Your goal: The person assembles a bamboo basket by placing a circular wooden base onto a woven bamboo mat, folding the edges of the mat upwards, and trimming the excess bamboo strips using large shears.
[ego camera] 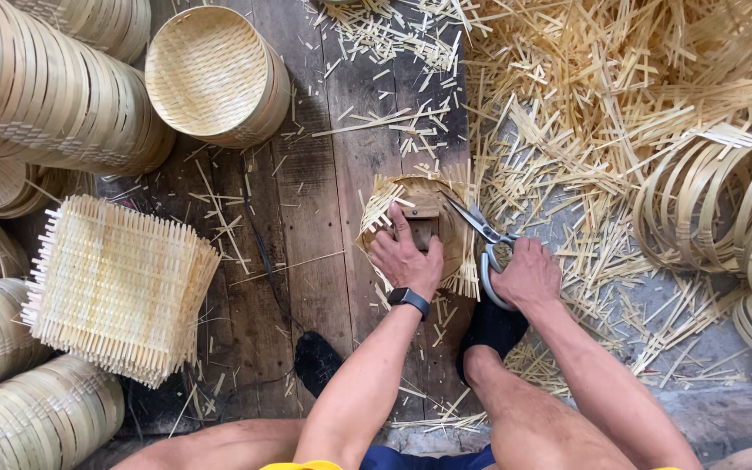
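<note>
Where the wooden block [420,222] sits on the plank floor [315,200], 1 round woven bamboo mat [393,198] lies flat beneath it, its untrimmed strip ends fanning out past the block on the left and lower right. Left hand [405,257]: pressed palm-down on the block and mat from the near side, fingers spread and closed on nothing, a dark watch [408,298] at the wrist. Right hand [528,274]: just right of the block, fingers closed through the handles of 1 pair of scissors [485,235]. Scissors' long axis: runs from the handles up and left toward the block, blades parted, tips at the mat's upper right rim; the mat therefore lies up and left of the right hand's grip, and the right hand is the nearer one to that uncut fringe. Between blades and rim nothing intervenes except the left hand's fingers, which rest close by on the block. Left of the block: 1 stack of square woven mats [119,287] with bristling edges, well apart. Up and left of the block: 1 stack of finished round trays [215,74] and rows of bamboo hoops [45,87]. Right of the block: a heap of cut bamboo offcuts [585,122] and loose hoop rings [715,200]. Below the block: 2 dark-socked feet [491,326].
</note>
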